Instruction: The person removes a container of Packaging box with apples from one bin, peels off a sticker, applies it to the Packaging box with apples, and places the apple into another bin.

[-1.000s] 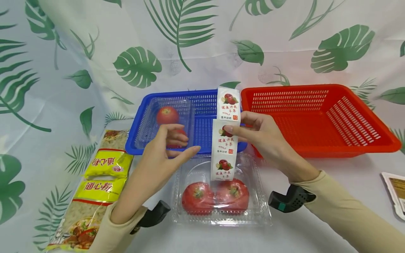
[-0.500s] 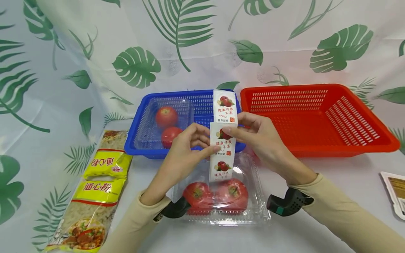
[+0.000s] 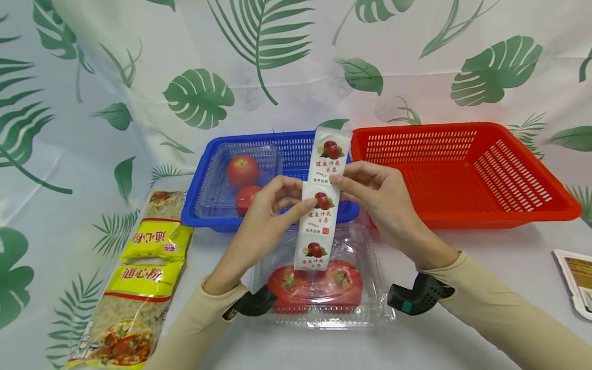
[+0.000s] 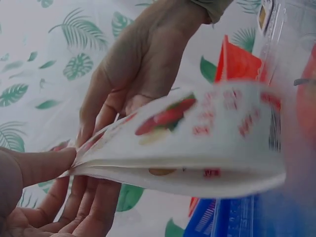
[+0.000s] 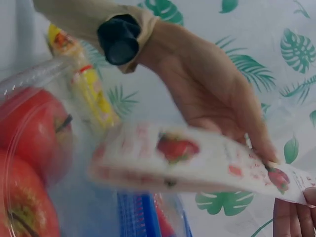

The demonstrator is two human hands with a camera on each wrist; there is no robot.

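A strip of white apple labels (image 3: 316, 226) with red print hangs between my hands, folded over itself in the left wrist view (image 4: 217, 123). My left hand (image 3: 265, 221) pinches its left edge, thumb across the middle label. On the right edge, higher up, my right hand (image 3: 384, 200) pinches the strip between thumb and fingers. Below the strip's lower end, a clear plastic clamshell box (image 3: 372, 293) stands on the table with two red apples (image 3: 339, 288) inside. The right wrist view shows the apples (image 5: 34, 128) close by, through the clear lid.
Behind the hands stands a blue basket (image 3: 196, 205) holding another clear box with two red fruits (image 3: 242, 171). A red basket (image 3: 462, 185) is beside it. Yellow-labelled bags of pasta (image 3: 148, 277) lie at left; a flat brown-and-white pack (image 3: 578, 277) at right.
My left hand has come in from the left and taken hold of the label strip. The strip has tilted, its lower end swinging left, and my right thumb has shifted upward along it.
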